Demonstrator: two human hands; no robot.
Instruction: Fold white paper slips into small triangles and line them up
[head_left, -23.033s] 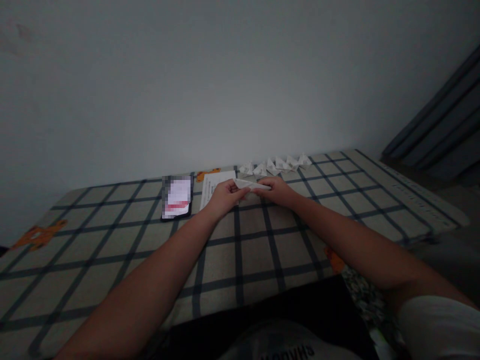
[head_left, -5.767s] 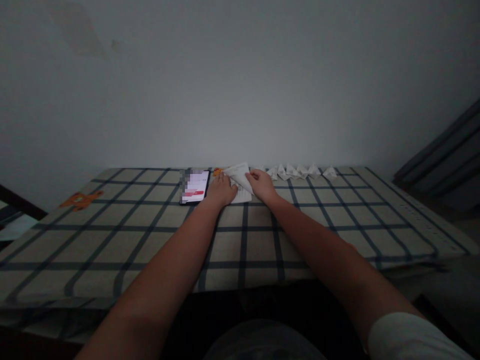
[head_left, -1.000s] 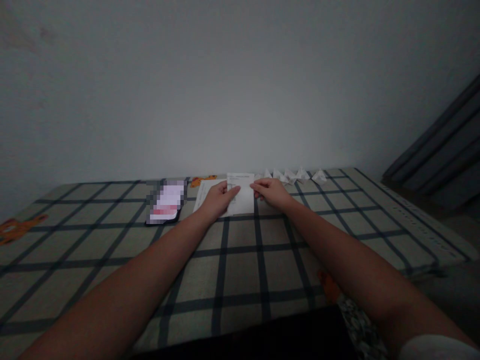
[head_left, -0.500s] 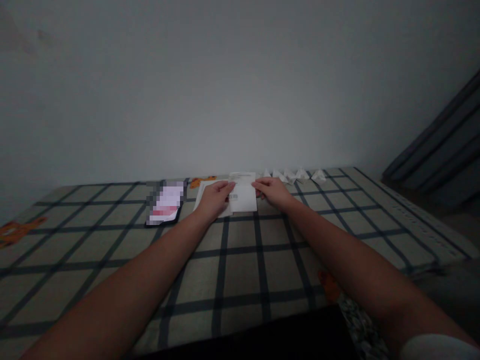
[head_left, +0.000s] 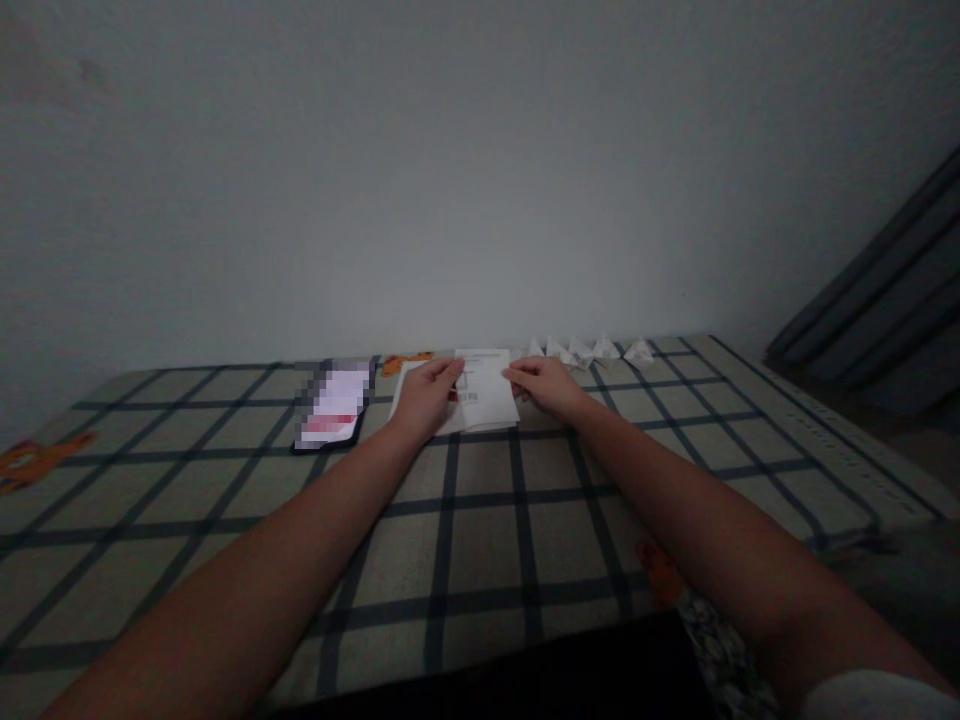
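Observation:
A small white sheet of paper [head_left: 486, 392] with faint print is held up between my two hands. My left hand [head_left: 429, 393] pinches its left edge between thumb and fingers. On the opposite edge, my right hand [head_left: 549, 385] has a similar pinch. The sheet's lower edge looks slightly bent or doubled. More white paper [head_left: 403, 388] lies on the cloth under and beside my left hand, partly hidden by it. Just beyond my right hand stand several small folded white paper pieces [head_left: 604, 350] in a row.
A phone [head_left: 334, 405] with a lit, blurred screen lies left of the papers. Beneath everything spreads a checked cloth [head_left: 480, 520] with orange patterns. A pale wall [head_left: 480, 180] rises behind, and a dark curtain [head_left: 885, 265] hangs at the right.
The held sheet has tilted and shifted slightly, showing more print, and its lower edge now looks bent. Both hands keep their pinch and have barely moved.

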